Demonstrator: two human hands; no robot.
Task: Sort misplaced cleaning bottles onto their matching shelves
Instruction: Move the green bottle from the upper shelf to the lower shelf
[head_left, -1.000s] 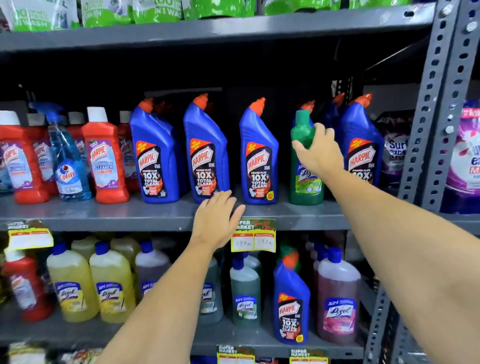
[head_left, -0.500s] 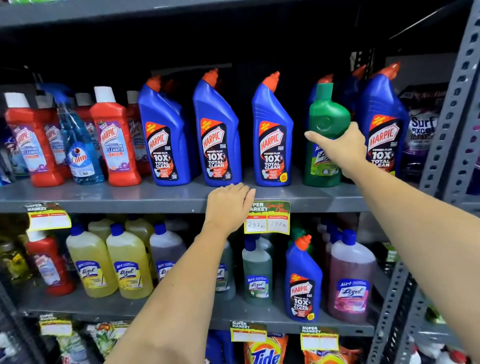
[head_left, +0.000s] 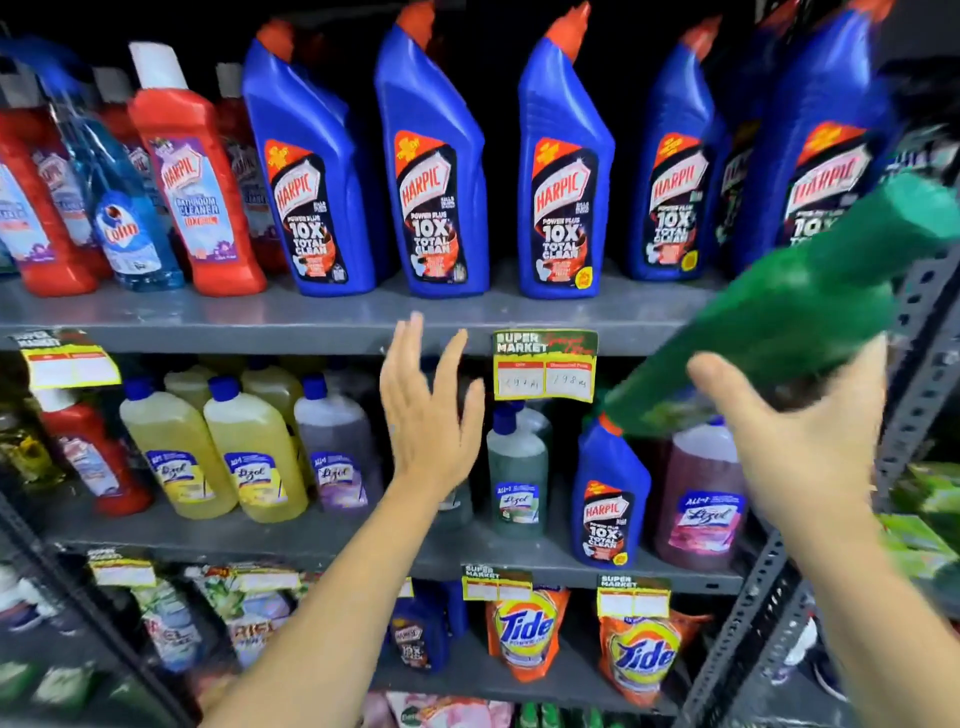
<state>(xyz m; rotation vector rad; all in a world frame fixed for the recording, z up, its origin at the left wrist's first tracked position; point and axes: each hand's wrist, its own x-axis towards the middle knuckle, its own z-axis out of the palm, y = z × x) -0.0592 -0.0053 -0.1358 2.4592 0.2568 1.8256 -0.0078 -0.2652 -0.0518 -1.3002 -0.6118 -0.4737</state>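
Note:
My right hand (head_left: 800, 441) grips a green bottle (head_left: 789, 306), tilted with its cap end up to the right, off the shelf and blurred by motion. It hangs in front of the right end of the upper grey shelf (head_left: 311, 322), where several blue Harpic bottles (head_left: 436, 166) stand in a row. My left hand (head_left: 428, 415) is open, fingers spread, just below that shelf's front edge. On the middle shelf (head_left: 363, 545) one blue Harpic bottle (head_left: 608, 499) stands among Lizol bottles, a green Lizol bottle (head_left: 517, 478) to its left.
Red Harpic bathroom cleaners (head_left: 197, 176) and a blue Colin spray (head_left: 124, 218) stand at the upper left. Yellow Lizol bottles (head_left: 254, 452) fill the middle shelf's left. Tide pouches (head_left: 524, 634) sit below. A perforated grey upright (head_left: 914, 374) bounds the right side. A price tag (head_left: 544, 366) hangs from the upper shelf.
My right hand has lifted the green bottle off the upper shelf, pulled it out toward me and tipped it. My left hand has dropped from the shelf edge. The view has tilted down.

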